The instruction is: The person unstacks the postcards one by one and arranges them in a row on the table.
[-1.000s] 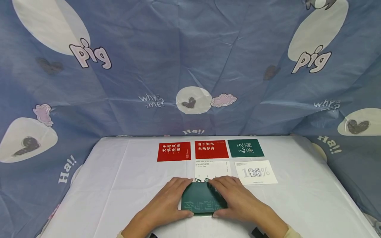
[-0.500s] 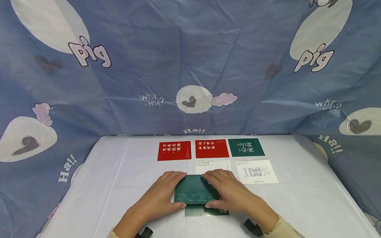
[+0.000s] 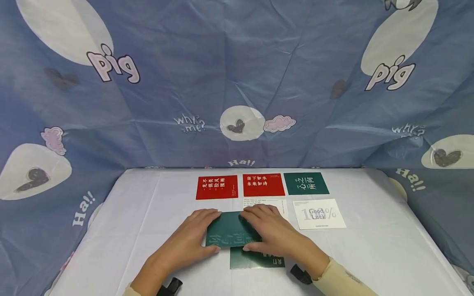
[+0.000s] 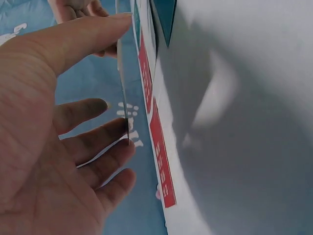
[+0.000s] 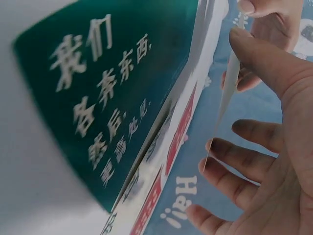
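A green card (image 3: 230, 230) with pale lettering is held between both hands above the white table. My left hand (image 3: 185, 239) grips its left side, thumb at the near edge and fingers at the far edge. On the other side, my right hand (image 3: 275, 232) grips it the same way. In both wrist views the card appears edge-on between thumb and fingertips. A second green card (image 3: 253, 262) with white characters lies on the table, below and to the right of the held one; the right wrist view shows its lettering up close.
Farther back lie two red cards (image 3: 216, 187) side by side and a dark green card (image 3: 306, 183). In front of them are a white "Good Luck" card (image 3: 319, 214) and another white card (image 3: 275, 204), partly hidden by my right hand. A blue printed cloth (image 3: 237, 82) rises behind.
Both hands have carried the held green card leftward and slightly away from the person. The green card beneath has come into view on the table.
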`<state>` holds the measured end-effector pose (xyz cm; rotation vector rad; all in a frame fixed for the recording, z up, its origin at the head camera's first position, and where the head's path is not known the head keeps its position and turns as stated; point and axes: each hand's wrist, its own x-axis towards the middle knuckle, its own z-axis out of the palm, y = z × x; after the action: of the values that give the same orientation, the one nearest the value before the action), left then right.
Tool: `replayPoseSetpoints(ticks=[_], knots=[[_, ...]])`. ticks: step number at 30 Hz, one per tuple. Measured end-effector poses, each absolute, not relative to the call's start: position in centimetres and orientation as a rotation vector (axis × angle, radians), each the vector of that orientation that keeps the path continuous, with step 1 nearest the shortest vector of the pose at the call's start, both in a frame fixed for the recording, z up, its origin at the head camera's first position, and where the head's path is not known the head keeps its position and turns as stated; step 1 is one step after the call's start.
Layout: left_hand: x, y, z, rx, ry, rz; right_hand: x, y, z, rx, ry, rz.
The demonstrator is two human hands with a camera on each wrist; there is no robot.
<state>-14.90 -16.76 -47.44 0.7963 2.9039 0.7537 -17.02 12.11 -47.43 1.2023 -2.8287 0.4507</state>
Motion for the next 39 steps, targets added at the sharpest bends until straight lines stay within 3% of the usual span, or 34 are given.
replayPoseSetpoints(ticks=[39], knots=[[-18.3, -20.5, -49.3, 0.588, 2.915, 0.744, -20.4, 5.8, -48.9, 1.189, -2.924, 0.217]])
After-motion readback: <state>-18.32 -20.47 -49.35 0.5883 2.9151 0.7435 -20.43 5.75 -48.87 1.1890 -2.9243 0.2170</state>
